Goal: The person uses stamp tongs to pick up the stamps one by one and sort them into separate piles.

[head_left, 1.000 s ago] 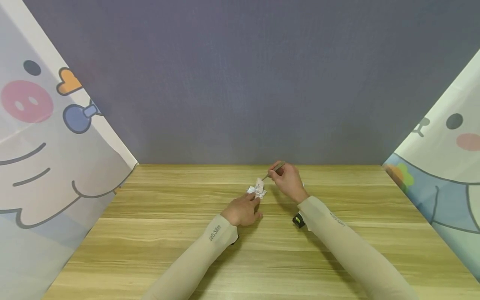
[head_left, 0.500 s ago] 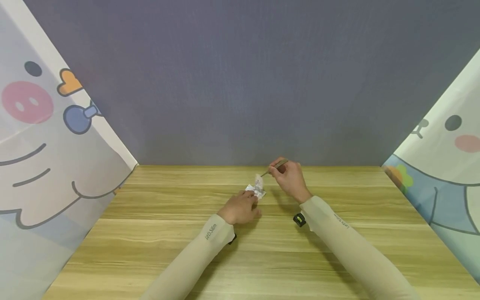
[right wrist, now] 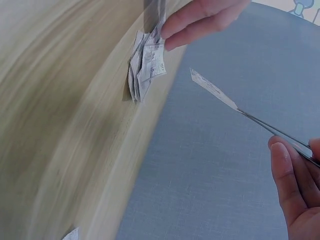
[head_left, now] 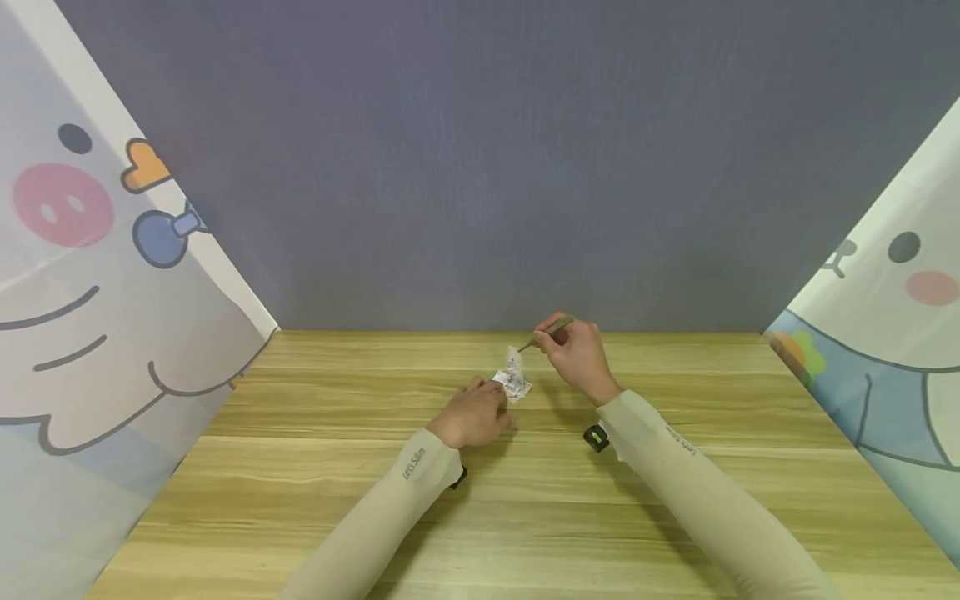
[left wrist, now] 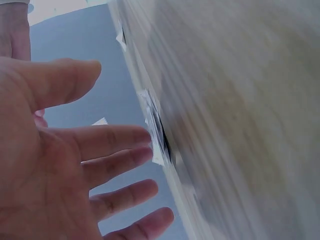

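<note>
My right hand (head_left: 579,360) pinches a pair of thin metal tweezers (right wrist: 272,129). Their tips hold one small printed paper slip (right wrist: 214,90), raised above a loose pile of similar paper slips (right wrist: 140,75) on the wooden table. In the head view the lifted slip (head_left: 514,358) seems to overlap the pile, but the right wrist view shows a gap. Beside the pile is my left hand (head_left: 472,414), its fingers extended. Its fingertips (left wrist: 142,135) reach the pile's edge; whether they press on it I cannot tell.
Another paper slip (right wrist: 72,234) lies apart on the table, to the right of the pile. A dark grey panel (head_left: 480,208) stands along the table's far edge. Cartoon-printed sheets (head_left: 67,333) flank both sides.
My right hand has raised the tweezers and their slip slightly up and away from the pile. My left hand has shifted a little to the left.
</note>
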The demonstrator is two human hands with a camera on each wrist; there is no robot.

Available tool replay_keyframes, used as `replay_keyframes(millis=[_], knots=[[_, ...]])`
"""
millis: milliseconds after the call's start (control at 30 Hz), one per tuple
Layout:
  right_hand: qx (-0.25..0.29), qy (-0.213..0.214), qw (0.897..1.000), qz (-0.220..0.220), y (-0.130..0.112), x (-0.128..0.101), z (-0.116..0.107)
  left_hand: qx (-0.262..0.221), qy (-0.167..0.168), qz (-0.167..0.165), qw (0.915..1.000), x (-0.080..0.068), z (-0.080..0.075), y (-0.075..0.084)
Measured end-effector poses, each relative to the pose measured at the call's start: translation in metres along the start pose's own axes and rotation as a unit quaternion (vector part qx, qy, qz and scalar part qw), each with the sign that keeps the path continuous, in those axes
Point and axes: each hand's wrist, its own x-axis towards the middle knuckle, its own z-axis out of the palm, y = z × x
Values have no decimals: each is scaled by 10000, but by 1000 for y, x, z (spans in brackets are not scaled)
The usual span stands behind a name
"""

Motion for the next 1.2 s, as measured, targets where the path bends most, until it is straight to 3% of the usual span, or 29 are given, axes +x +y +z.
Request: replay_keyframes(millis=[433,767,1200], knots=[[370,-295,9987,164,-7,3,29,-129,345,-175,9992,-22,-9,-31],[638,-592,9948,527,-19,10,62,-84,327,-644,9973,-36,-12,-52],[991,-997,9875,709,-23,16,110,-85,362,-878,9954,-53,-18,-71]])
